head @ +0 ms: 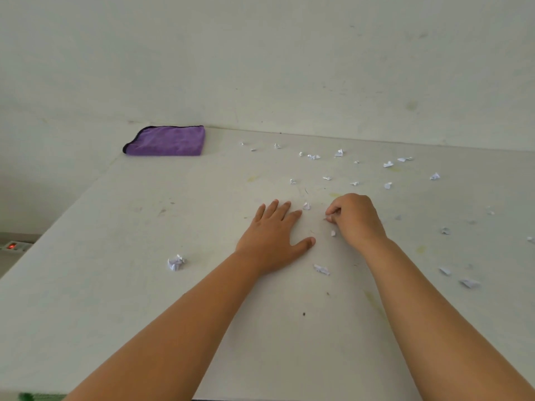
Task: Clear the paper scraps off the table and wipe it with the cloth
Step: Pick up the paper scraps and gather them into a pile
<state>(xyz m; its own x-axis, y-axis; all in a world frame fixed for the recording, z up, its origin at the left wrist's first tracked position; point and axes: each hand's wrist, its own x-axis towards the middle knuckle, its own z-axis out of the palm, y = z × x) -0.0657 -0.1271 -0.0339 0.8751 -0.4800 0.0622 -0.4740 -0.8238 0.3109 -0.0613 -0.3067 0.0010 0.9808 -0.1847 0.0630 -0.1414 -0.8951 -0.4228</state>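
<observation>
Several small white paper scraps (338, 153) lie scattered over the white table (144, 215), mostly on its right half. A larger crumpled scrap (175, 262) sits alone at the left. A folded purple cloth (168, 141) rests at the table's far left corner by the wall. My left hand (273, 235) lies flat on the table, palm down, fingers spread, holding nothing. My right hand (354, 219) is curled beside it, fingertips pinched together on a tiny scrap at the table surface. One scrap (306, 206) lies between my two hands and another (333, 233) just under my right hand.
A plain white wall (289, 68) rises directly behind the table. At the far left, beyond the table's left edge, a power strip with a lit red switch (12, 246) is visible. Faint yellow stains (373, 299) and dark specks mark the tabletop.
</observation>
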